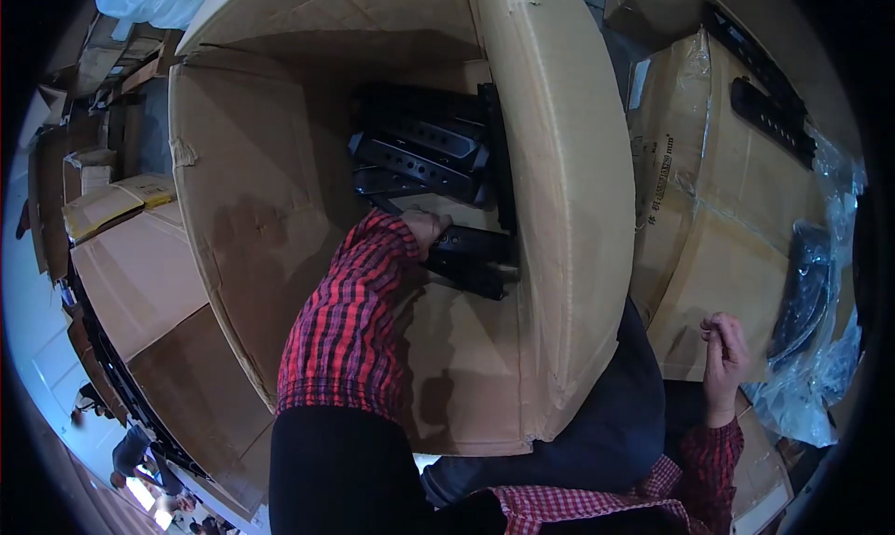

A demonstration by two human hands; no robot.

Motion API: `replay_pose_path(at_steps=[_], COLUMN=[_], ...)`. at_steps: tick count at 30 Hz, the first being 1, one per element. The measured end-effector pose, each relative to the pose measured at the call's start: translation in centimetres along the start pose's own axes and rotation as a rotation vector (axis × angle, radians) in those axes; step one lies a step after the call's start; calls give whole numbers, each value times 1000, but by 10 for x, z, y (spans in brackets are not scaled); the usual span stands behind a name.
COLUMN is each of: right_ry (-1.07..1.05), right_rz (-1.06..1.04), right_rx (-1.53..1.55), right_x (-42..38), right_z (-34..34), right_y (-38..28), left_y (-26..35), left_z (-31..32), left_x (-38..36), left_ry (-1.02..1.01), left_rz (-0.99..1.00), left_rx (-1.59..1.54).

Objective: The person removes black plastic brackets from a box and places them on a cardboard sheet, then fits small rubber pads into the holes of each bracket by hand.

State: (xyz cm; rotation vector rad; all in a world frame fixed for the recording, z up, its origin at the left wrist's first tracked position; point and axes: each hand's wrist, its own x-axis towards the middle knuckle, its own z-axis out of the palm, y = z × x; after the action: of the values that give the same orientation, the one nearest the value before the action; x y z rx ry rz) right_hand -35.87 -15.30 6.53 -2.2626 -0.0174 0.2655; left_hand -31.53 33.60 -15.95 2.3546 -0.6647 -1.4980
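Note:
My left hand (425, 229) reaches into a large open cardboard box (252, 171). Its fingers are closed around the end of a black bar with holes (473, 245), which lies near the box's right wall. More black perforated bars (419, 153) are heaped at the far end of the box, and one long black strip (497, 157) stands along the right wall. My right hand (725, 353) hovers over the closed carton at the right, its fingers curled together and nothing visible in them.
The closed carton (690, 246) on the right carries two black bars (769, 116) at its far end. Crumpled clear plastic (802, 395) lies at its near right corner, with a dark wrapped item (806, 279). Several cartons (149, 265) stand at the left. People are visible at lower left.

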Motion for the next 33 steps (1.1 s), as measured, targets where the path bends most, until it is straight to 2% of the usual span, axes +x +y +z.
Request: replay_pose_path(at_steps=[2,6,9,11,12,17,18,20,22,24,26,28,30,32,33], right_ry=[21,17,-43,-39,-39,38,54,75,102,3,-67,-192,-223,-231,-122], right_rz=[-18,-61,-105,-110,-123,-148,-161,-166,-183,-167,12,4,3,27,17], right_rx=[31,80,70,66,62,94,134,204,276,475,694,913,995,756,807], right_x=[3,2,-2,-6,-7,-8,-6,-3,4,13,25,39,48,60,62], right_z=[1,2,0,-1,0,-3,-2,-3,-4,-5,4,16,21,21,22], right_y=[-6,-16,-17,-16,-16,-32,-40,-59,-79,-102,-145,-187,-212,-223,-221], left_y=[5,15,15,18,21,36,32,28,71,113,149,203,237,270,284], left_z=[-7,-15,-21,-20,-24,-73,-78,-88,-123,-150,-166,-189,-205,-217,-223], left_x=[-4,-22,-40,-52,-59,-113,-130,-169,-218,-249,-259,-256,-236,-212,-202], left_ry=[112,138,172,305,302,335,354,701,773,839,962,971,945,978,965], left_rz=[11,-5,-100,-146,-148,-406,-404,-250,-195,-111,43,135,248,389,435], left_rx=[36,12,98,14,16,-562,-551,-904,-952,-1000,-913,-854,-797,-679,-679])
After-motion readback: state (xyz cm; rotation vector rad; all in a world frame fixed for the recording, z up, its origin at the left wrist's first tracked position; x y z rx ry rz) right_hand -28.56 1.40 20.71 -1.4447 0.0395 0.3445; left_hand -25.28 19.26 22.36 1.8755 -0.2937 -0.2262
